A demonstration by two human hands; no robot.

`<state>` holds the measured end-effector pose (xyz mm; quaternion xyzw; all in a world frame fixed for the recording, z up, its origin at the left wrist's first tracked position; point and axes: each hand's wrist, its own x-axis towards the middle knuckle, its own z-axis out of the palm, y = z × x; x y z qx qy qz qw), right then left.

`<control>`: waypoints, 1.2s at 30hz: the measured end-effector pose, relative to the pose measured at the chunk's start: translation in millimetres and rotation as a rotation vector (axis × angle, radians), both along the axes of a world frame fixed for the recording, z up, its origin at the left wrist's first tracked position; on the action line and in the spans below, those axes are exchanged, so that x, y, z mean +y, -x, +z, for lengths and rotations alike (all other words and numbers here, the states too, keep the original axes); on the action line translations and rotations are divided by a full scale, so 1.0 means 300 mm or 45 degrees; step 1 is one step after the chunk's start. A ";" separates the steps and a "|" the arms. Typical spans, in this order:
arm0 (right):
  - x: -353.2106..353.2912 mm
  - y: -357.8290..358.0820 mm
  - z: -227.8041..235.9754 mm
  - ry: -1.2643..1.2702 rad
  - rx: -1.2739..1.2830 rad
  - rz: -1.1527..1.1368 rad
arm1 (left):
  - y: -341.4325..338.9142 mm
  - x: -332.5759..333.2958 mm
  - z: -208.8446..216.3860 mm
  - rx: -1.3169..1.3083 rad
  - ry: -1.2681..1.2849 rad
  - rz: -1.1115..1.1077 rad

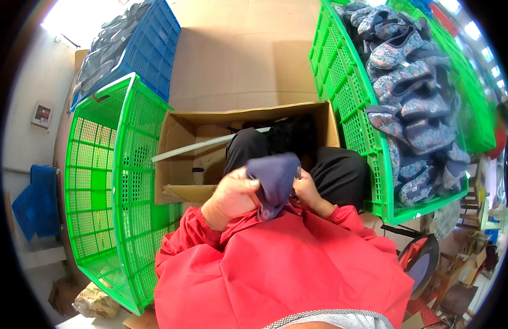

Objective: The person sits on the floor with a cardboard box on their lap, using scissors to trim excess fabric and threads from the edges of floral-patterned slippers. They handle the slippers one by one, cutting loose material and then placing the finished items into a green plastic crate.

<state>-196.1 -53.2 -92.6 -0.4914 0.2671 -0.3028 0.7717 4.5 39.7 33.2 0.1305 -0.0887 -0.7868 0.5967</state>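
Note:
A navy fabric piece (273, 181) is stretched between my two hands above my lap, its lower end close to my red smock. My left hand (235, 193) grips its left side, the thumb lying along the cloth. At the right edge, the fingers of my right hand (310, 192) pinch the fabric, partly hidden behind it. Whether the piece is a shoe upper like those in the crate, I cannot tell. Just beyond my hands are my knees in black trousers (342, 178), beside an open cardboard box (180, 137).
To my right, a green crate (347, 93) is heaped with floral, navy-lined fabric shoe uppers (410, 82). An upright green crate (122, 186) stands at my left, before a blue crate (147, 52) of dark shoe pieces. A pale bar (204, 145) crosses the box.

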 end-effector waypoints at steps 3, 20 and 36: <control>-0.014 0.006 0.039 -0.422 0.082 -0.042 | -0.096 -0.021 -0.064 0.132 0.127 0.308; -0.052 -0.031 0.202 -0.217 -0.125 -0.390 | -0.223 0.056 -0.335 -0.750 -0.836 1.193; -0.012 -0.092 0.192 0.481 -0.053 -0.251 | 0.019 -0.056 -0.138 -0.838 -0.122 0.881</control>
